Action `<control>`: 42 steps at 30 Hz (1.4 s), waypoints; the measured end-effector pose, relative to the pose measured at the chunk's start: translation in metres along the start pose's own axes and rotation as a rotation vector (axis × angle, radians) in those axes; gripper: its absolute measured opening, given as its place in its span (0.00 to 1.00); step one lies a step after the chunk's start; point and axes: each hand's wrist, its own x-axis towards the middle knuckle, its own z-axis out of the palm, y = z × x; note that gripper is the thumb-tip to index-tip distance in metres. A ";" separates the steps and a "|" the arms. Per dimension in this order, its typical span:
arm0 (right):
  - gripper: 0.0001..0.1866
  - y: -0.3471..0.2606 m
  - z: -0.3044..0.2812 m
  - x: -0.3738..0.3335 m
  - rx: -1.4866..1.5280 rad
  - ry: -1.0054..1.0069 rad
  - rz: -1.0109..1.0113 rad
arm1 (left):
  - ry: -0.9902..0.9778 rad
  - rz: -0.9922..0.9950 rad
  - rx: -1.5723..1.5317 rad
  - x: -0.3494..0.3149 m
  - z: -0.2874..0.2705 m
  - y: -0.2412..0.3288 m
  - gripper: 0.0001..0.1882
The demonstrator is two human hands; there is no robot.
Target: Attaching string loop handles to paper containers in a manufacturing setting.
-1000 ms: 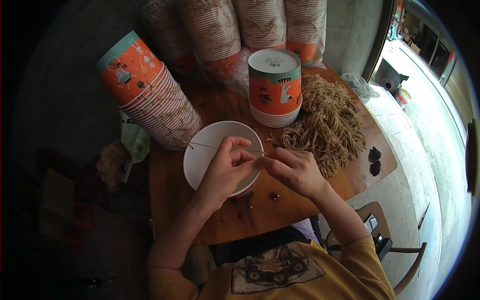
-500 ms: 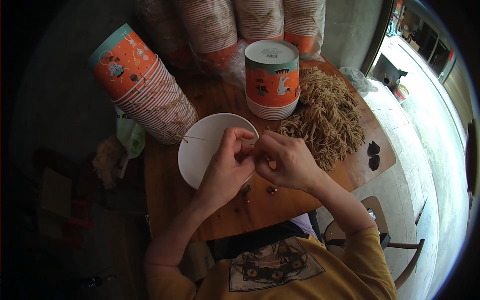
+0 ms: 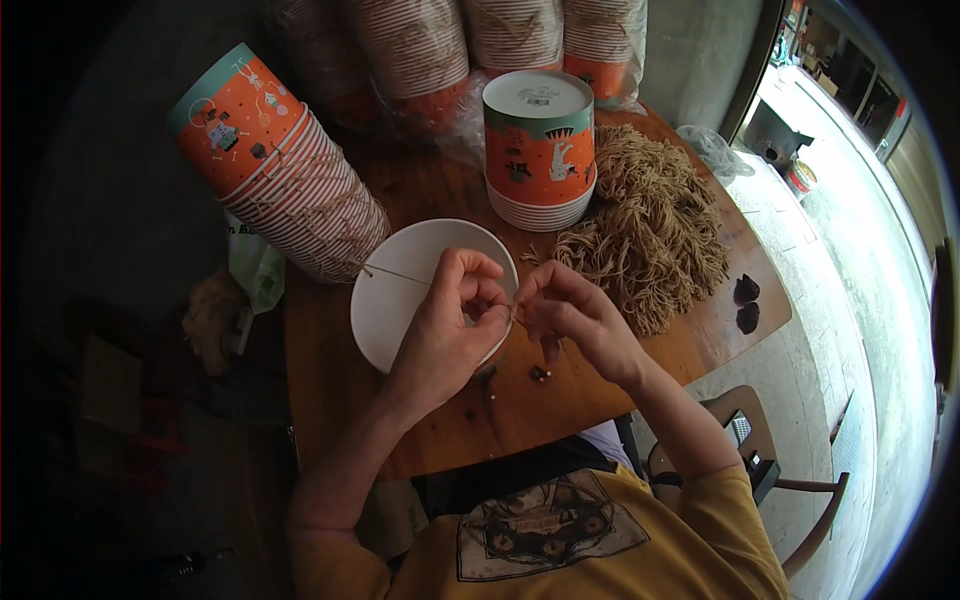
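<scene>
A paper bucket [image 3: 385,320], white inside, lies tipped with its mouth toward me. A thin tan cord [image 3: 397,274] is fixed at its left rim and runs across the mouth to my left hand [image 3: 452,318]. That hand is closed, thumb and fingers pinching the cord over the bucket. At the right rim my right hand [image 3: 583,318] holds the cord's end between thumb and forefinger, its other fingers curled loosely below. The fingers partly hide the cord there. Beside the right hand lies a heap of tan cords [image 3: 660,230].
An upside-down bucket stack [image 3: 542,150] stands behind. A leaning stack of corded buckets [image 3: 290,180] is at left, with plastic-wrapped stacks [image 3: 415,50] at the back. Small dark pieces [image 3: 746,303] lie on the wooden table [image 3: 440,440]; a chair [image 3: 720,410] stands at right.
My right hand has drawn slightly away from the left and its fingers have loosened from a tight curl. The left hand keeps its pinch. The whole view has shifted a little.
</scene>
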 end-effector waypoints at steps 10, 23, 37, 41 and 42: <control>0.07 0.012 0.001 0.001 -0.318 0.064 -0.181 | -0.012 -0.022 0.006 0.001 -0.001 -0.001 0.14; 0.08 0.020 -0.003 0.000 -0.007 0.030 -0.104 | -0.038 0.139 0.330 -0.011 0.007 0.008 0.18; 0.07 0.022 -0.002 -0.003 -0.029 0.063 -0.142 | 0.069 0.285 0.635 -0.014 0.006 0.003 0.08; 0.08 0.024 -0.002 -0.004 -0.042 0.065 -0.149 | 0.067 0.267 0.611 -0.015 0.006 0.005 0.04; 0.08 0.024 -0.002 -0.004 -0.041 0.066 -0.149 | 0.066 0.266 0.611 -0.014 0.005 0.005 0.04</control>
